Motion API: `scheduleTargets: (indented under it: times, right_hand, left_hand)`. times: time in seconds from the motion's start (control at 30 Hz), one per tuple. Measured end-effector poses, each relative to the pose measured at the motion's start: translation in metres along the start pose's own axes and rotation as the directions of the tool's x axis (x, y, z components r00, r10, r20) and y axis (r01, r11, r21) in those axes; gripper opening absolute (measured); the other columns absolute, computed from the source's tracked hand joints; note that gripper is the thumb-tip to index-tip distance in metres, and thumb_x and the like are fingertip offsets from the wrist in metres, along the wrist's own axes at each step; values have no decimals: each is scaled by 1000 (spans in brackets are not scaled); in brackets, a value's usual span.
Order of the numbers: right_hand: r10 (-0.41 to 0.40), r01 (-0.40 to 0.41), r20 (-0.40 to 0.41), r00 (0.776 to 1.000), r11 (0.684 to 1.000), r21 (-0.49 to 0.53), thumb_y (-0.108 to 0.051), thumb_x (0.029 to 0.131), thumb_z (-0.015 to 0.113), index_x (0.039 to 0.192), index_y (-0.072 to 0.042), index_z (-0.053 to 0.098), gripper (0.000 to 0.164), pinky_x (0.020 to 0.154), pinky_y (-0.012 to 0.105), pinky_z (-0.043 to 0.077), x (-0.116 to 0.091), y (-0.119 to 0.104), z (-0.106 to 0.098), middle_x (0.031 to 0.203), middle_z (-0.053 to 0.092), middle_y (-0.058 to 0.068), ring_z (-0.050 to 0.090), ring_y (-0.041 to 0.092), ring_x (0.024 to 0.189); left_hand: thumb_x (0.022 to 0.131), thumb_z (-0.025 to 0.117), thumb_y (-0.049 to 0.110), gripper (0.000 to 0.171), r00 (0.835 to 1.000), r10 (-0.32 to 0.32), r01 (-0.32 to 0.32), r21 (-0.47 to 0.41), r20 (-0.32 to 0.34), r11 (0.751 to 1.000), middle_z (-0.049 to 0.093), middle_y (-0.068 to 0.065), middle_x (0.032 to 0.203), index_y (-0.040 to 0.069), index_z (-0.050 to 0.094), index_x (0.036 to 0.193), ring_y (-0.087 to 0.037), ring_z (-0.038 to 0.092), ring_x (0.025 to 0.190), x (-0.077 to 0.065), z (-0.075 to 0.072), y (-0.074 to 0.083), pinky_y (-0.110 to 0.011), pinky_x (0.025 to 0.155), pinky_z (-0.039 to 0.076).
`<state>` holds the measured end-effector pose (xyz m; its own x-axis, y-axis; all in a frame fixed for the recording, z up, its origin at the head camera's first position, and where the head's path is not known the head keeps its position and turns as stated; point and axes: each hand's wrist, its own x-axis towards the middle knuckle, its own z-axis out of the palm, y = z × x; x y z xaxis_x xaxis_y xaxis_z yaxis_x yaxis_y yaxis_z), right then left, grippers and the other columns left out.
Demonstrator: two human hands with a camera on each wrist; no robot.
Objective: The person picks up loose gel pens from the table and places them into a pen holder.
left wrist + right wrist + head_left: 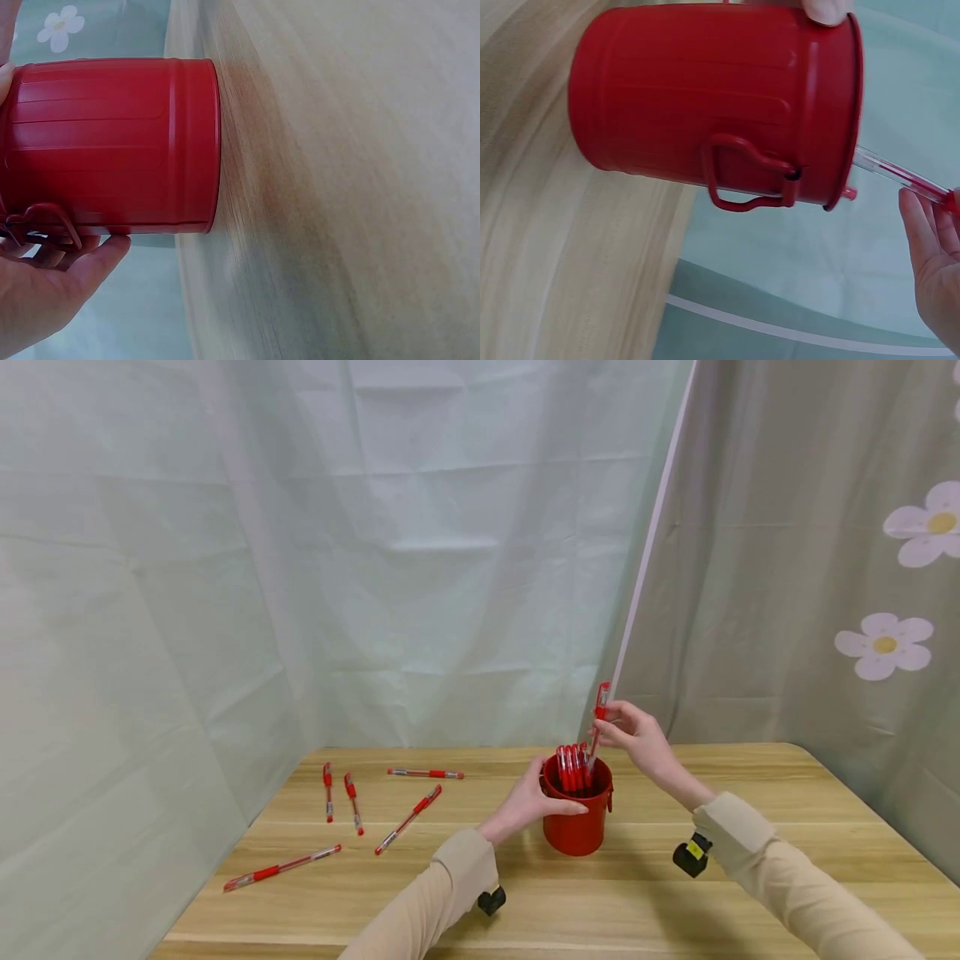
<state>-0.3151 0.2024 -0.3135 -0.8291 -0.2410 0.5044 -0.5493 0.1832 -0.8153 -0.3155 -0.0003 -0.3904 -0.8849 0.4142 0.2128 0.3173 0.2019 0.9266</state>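
Observation:
A red metal bucket (573,827) with a small side handle (739,176) stands upright on the wooden table. My left hand (528,797) grips it near the rim, thumb across the front and fingers (101,259) round the far left side. Between thumb and fingers, my right hand (641,739) pinches a red-capped clear pen (602,697) above the bucket. That pen is slightly tilted, cap up, and its lower end is hidden inside the rim. Several similar red pens (572,768) stand in the bucket, leaning together, their lower parts hidden.
Several loose red pens lie spread on the left of the table (645,910): one near the back (425,773), one slanted (408,820), one at the front left (282,868), and others between. A pale curtain (450,568) hangs behind the table.

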Motion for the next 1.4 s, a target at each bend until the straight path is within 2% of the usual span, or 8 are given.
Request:
scheduleTargets:
  times: [0.1,0.2,0.43,0.67,0.87,1.07,1.2,1.4]
  right_hand:
    - [12,-12,8,1000,1000,-8,7,89,51,109,12,47,22,72,40,48,-4,-9,4,96,52,34,57,42,87]
    - [23,-23,9,1000,1000,5,8,88,51,109,13,46,22,71,43,48,-6,-9,5,95,52,35,55,47,87]
    - [43,-43,3,999,999,22,-2,89,55,111,11,46,26,69,38,50,-4,19,3,95,56,27,60,35,84]
    - [80,-80,0,997,996,33,-12,92,54,106,10,50,27,70,42,49,-8,22,3,98,56,29,58,39,88]
    - [90,-91,-11,996,993,-71,-18,91,57,105,7,55,29,71,39,49,-10,26,3,98,58,23,62,29,81]
    - [63,-67,-31,998,983,-174,-17,89,60,101,5,59,26,70,37,50,-11,31,4,93,62,18,63,24,76]
    - [14,-21,-30,999,973,-230,-10,86,62,106,3,56,25,69,35,50,-11,34,4,90,62,13,62,24,78]
    - [-42,34,-24,999,961,-275,-7,83,65,123,-6,48,43,65,37,51,-11,36,2,86,63,11,62,26,74]
  left_hand:
    - [71,79,20,73,1000,3,-2,-17,13,1000,50,-3,119,6,35,127,-20,49,105,-7,-1,15,-36,85,41]
    - [72,78,15,70,1000,2,-2,-29,21,1000,49,-9,120,2,35,126,-26,48,106,-14,-3,29,-37,85,41]
    - [73,77,14,69,1000,-11,11,-27,22,1000,47,-13,122,1,35,126,-28,47,108,-17,-4,36,-37,86,40]
    - [71,78,13,68,1000,-3,3,-21,8,1000,50,-12,118,1,37,123,-27,49,105,-13,-3,29,-38,85,41]
    - [69,80,19,70,1000,2,-2,-16,-6,1000,50,-3,117,8,38,124,-19,49,104,-2,0,5,-37,85,42]
    - [69,80,19,70,1000,15,-15,-15,-12,1000,51,0,116,10,38,124,-17,50,103,1,1,-1,-35,84,42]
    - [69,80,21,69,1000,16,-16,-5,-11,1000,51,1,115,10,39,123,-16,50,102,1,1,0,-34,83,42]
    - [70,80,22,70,1000,18,-18,9,-12,1000,50,1,116,9,38,123,-15,50,102,0,1,1,-33,83,42]
